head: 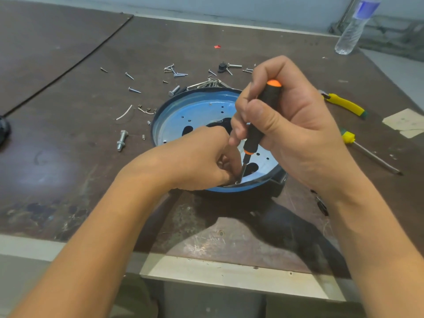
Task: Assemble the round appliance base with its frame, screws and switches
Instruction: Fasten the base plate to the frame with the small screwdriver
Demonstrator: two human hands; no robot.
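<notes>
Well left of base: loose bolt (121, 140) with nut, lying apart from it.
Behind base, leftward: scattered screws (134, 90) on the table (68, 161), within reach.
Base: round blue base (195, 111), inside up, holes through its floor.
Left hand: left hand (197, 159) at base's near rim, fingers curled, pinching a small metal bracket (238, 177) against the rim.
Screwdriver: black-orange screwdriver (263, 111), tip down at the bracket; screw itself hidden.
Right hand: right hand (291, 125) over base's right half, wrapped tight round the handle.
Step, as judged: driving a bracket screw. Keep shaft in line with the screw, press down while turning, stop the bracket swivelling.
Right of base: yellow cutter (344, 104), untouched.
</notes>
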